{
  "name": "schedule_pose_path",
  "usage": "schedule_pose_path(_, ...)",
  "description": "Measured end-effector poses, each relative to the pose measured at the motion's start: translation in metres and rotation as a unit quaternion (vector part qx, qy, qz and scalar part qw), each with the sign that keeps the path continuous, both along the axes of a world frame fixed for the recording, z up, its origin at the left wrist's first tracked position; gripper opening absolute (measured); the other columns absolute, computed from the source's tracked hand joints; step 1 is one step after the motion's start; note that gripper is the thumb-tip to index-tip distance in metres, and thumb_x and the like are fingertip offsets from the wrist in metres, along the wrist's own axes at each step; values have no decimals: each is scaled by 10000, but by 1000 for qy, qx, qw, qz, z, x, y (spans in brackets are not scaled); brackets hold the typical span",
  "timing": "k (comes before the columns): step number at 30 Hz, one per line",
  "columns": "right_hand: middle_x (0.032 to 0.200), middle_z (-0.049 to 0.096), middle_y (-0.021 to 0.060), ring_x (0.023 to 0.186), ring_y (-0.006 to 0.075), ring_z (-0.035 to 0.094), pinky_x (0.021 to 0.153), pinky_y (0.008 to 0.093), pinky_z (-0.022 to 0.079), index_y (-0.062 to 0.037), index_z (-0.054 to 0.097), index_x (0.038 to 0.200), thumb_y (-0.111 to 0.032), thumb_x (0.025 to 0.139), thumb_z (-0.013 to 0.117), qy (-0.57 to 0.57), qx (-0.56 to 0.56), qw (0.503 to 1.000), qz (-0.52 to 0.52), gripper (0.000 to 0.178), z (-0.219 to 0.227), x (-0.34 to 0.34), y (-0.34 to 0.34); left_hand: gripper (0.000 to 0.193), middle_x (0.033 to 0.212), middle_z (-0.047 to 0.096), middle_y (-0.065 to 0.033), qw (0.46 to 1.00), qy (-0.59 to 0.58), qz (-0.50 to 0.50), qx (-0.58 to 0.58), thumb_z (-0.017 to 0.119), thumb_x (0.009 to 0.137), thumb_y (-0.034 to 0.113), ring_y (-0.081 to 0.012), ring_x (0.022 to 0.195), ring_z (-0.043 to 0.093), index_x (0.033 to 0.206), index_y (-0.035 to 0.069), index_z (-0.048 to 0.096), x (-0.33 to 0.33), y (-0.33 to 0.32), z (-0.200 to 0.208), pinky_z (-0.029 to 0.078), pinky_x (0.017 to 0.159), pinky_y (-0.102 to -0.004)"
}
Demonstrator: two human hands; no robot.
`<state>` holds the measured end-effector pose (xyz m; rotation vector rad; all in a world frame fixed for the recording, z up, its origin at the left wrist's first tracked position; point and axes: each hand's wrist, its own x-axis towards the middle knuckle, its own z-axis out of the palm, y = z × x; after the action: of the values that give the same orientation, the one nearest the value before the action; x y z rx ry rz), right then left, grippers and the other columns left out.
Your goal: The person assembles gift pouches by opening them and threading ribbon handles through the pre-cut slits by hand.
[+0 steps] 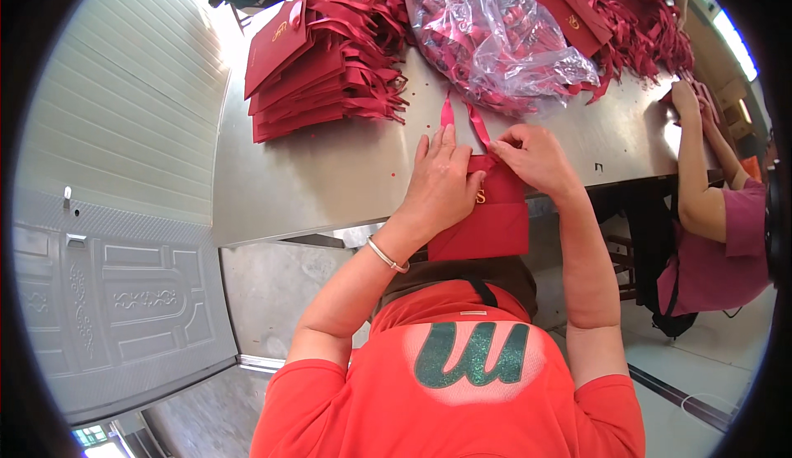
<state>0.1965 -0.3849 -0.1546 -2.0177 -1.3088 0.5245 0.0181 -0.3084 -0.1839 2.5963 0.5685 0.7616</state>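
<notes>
Red bag lies just below and between both grips, its body running back toward the wearer and past the tabletop's near edge. Right hand nearer the right ribbon strand, thumb and fingers pinched on it at the bag's top; strand runs away from that grip. Left hand laid over the bag's upper left; whether it pinches, can't tell. Metal tabletop. Beyond the grips: plastic sack; to their left, stacked bags; to their right, co-worker.
</notes>
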Motion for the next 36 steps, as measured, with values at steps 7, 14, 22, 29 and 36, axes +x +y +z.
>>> schedule_pose_path(7,702,672,181,645,235,656,617,358,499,22,713,813,-289,773,725,-75,-112,991,16,314,11,1,15,374,1329,468,-357,1000,2,-1,27,681,844,218,-462,1301,423,1053,-59,541,0,-3,-8,272,1107,-570)
schedule_pose_path(14,784,686,204,777,324,682,739,410,521,-3,720,814,-289,748,690,-74,-77,992,-70,295,6,-9,14,407,1328,476,-342,1000,-4,-19,22,686,838,219,-447,1300,428,1086,-63,528,0,2,-10,271,1109,-569)
schedule_pose_path(22,767,688,199,770,338,687,739,413,524,10,712,823,-273,771,698,-84,-30,989,-122,288,-3,-15,10,435,1323,478,-335,999,-16,-32,10,704,820,214,-439,1298,427,1103,-63,525,-2,0,-11,266,1117,-552)
schedule_pose_path(29,831,692,190,798,345,676,752,427,518,-4,718,846,-303,795,707,-71,26,992,-99,303,-3,-22,0,507,1349,462,-327,999,-14,5,37,736,809,244,-449,1315,413,1173,-31,515,-7,-4,-8,251,1114,-577)
schedule_pose_path(36,993,624,175,812,317,656,734,411,508,10,670,1041,-323,799,748,-225,115,967,-42,419,-13,-25,-28,745,1360,458,-330,986,86,135,49,698,814,476,-451,1328,394,1266,-73,476,-8,-5,-2,241,1109,-583)
